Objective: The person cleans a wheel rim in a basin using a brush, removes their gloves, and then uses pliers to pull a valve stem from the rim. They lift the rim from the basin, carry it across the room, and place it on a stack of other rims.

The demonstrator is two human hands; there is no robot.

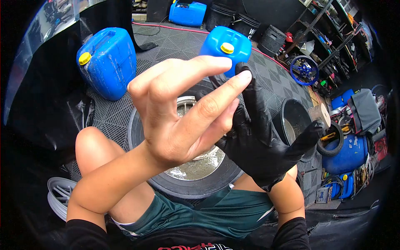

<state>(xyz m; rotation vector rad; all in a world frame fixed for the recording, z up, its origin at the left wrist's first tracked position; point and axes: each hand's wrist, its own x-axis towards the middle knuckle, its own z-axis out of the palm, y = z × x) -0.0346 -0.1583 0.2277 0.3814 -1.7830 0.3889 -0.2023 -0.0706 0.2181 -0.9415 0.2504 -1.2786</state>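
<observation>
Jerrycans stand out first: a blue plastic one [109, 62] with scuffed, streaked sides and a yellow cap at the left, a smoother blue one [239, 43] straight ahead, partly behind the hands, and a third [188, 14] farther back. To the right, a round black bucket [278, 121] shows a greyish, speckled patch inside, too unclear to name. A rounded blue drum [343, 155] lies beyond it among clutter, near a tan roll [320, 114].

Between the seated person's bare knees, a thick black rubber tyre [191, 189] lies flat. Within its ring, a pale circular area holds a glistening, murky surface [199, 171] that looks wet.

Above this, the hands meet. The right hand [266, 155] wears a thin, wrinkled black glove [254, 161], its fingers upright and apart, thumb stretched outward. The bare left hand [168, 133] reaches across; two of its fingers are extended and apart, with a gloved fingertip near their tips. Whether they pinch it, I cannot tell.

The floor [166, 46] is grey, ridged tile in a checked pattern. A silver spoked wheel [61, 195] sits at lower left; a bright blue one [305, 70] stands at upper right.
</observation>
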